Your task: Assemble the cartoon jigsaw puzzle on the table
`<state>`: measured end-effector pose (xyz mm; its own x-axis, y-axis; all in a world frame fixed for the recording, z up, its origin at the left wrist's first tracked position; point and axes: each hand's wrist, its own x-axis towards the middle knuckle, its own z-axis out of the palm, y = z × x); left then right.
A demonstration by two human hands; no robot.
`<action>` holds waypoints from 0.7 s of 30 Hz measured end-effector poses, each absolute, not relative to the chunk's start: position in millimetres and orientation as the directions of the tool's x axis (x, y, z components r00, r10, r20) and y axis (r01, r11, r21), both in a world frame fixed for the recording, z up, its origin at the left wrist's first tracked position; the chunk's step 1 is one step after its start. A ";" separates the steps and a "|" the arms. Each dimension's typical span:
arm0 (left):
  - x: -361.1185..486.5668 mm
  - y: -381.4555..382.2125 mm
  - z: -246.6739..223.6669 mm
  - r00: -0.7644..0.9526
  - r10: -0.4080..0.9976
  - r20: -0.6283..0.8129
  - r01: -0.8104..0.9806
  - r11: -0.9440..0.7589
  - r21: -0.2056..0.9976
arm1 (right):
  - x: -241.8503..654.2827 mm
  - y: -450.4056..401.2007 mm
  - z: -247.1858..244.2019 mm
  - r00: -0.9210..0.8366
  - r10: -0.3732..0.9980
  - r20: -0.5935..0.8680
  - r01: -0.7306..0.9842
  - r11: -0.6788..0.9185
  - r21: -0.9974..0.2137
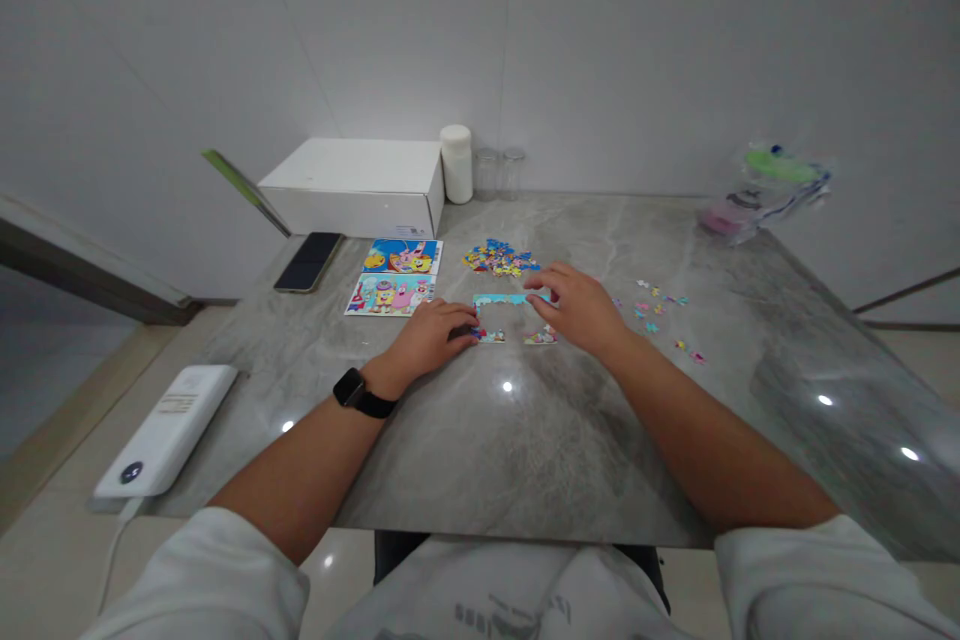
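A partly joined jigsaw puzzle (504, 299) lies on the grey table. Its top edge and bottom corner parts form an outline with bare table inside. My left hand (435, 332) rests with fingers stretched out at the puzzle's left side, the fingertips touching that edge. Over the right side is my right hand (574, 305), its thumb and index finger curved and apart, hiding part of that edge. Behind the puzzle sits a heap of loose puzzle pieces (499, 258). Several scattered pieces (652, 310) lie right of my right hand. Two cartoon picture sheets (394, 294) are left of the heap.
At the back left stand a white box (352, 170), a white bottle (457, 165) and two clear glasses (513, 175). A phone (309, 262) lies before the box. A white power bank (169, 430) with a cable is near left; a plastic bag (769, 190) sits far right.
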<state>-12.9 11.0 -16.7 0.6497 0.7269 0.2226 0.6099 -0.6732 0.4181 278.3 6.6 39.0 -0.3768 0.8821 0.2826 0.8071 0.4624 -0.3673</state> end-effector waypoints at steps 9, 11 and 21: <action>-16.9 16.2 -28.5 0.661 0.711 0.242 0.602 -0.694 0.394 | 337.7 -25.6 18.4 -0.405 0.898 0.175 0.849 0.440 -0.292; -17.7 17.3 -29.8 0.658 0.713 0.242 0.602 -0.692 0.399 | 343.1 -31.7 7.9 -0.415 0.896 0.158 0.846 0.444 -0.295; -21.6 25.2 -26.8 0.568 0.754 0.330 0.596 -0.653 0.467 | 342.9 -26.4 -9.5 -0.394 0.889 0.233 0.847 0.450 -0.284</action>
<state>-21.6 25.2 -26.8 0.5682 0.7540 0.3297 0.5958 -0.6533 0.4671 342.9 -26.4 -9.5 -0.3944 0.8889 0.2330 0.8467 0.4500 -0.2838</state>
